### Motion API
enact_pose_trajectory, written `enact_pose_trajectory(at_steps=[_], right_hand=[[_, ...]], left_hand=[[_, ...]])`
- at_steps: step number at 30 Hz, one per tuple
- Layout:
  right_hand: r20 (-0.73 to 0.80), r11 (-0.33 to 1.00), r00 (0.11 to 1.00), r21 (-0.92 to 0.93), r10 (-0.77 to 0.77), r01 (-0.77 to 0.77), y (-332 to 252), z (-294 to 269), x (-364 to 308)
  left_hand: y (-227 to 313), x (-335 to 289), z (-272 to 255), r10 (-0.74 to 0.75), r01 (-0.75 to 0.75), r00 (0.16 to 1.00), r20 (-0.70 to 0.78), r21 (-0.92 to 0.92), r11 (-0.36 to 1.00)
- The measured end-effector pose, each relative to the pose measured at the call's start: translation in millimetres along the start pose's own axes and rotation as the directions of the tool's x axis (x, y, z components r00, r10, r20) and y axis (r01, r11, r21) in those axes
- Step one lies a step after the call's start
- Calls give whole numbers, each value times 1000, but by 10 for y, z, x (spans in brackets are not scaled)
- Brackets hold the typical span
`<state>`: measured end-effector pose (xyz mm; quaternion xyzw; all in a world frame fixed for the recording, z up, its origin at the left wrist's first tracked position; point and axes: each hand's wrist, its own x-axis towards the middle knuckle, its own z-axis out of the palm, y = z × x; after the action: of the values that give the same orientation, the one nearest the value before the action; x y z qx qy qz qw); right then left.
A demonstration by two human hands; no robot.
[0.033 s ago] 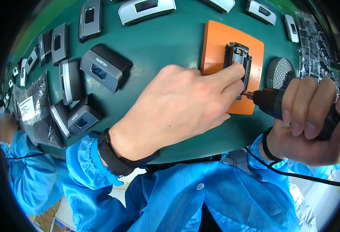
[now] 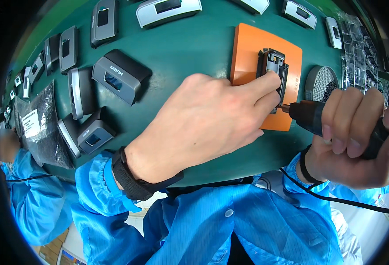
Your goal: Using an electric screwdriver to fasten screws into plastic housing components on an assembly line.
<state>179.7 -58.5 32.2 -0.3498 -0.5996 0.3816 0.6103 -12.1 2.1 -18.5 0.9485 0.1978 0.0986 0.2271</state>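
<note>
On an orange block (image 2: 244, 54) sits a small black housing (image 2: 275, 58) with metal parts inside. My left hand (image 2: 212, 115) is closed on this housing, thumb and fingers pressing it against the block and hiding much of it. My right hand (image 2: 356, 141) wraps round a black electric screwdriver (image 2: 307, 115), whose bit points left. The tip meets the lower end of the housing, close to my left fingertips. Whether a screw sits under the bit is too small to tell.
A round dish of small beads or screws (image 2: 320, 79) stands right of the block, beside clear plastic trays (image 2: 355, 66). Grey devices with small screens (image 2: 120, 76) and a bag of black parts (image 2: 46, 128) lie left. Silver devices (image 2: 169, 11) line the back. A co-worker's blue sleeve (image 2: 37, 194) shows left.
</note>
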Motion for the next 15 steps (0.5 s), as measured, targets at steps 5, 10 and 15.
enact_pose_trajectory(at_steps=[5,10,15], right_hand=[[16,1000,1000,-13,11,-11,2,23,3],[35,999,999,-36,38,-36,-22,83,-20],[153,1000,988,-26,14,-10,11,-45,-20]], left_hand=[[10,-5,12,-2,2,1000,-23,-18,1000],[-5,-26,34,16,-18,997,-71,-38,999],[2,-4,16,26,-28,998,-53,-36,999]])
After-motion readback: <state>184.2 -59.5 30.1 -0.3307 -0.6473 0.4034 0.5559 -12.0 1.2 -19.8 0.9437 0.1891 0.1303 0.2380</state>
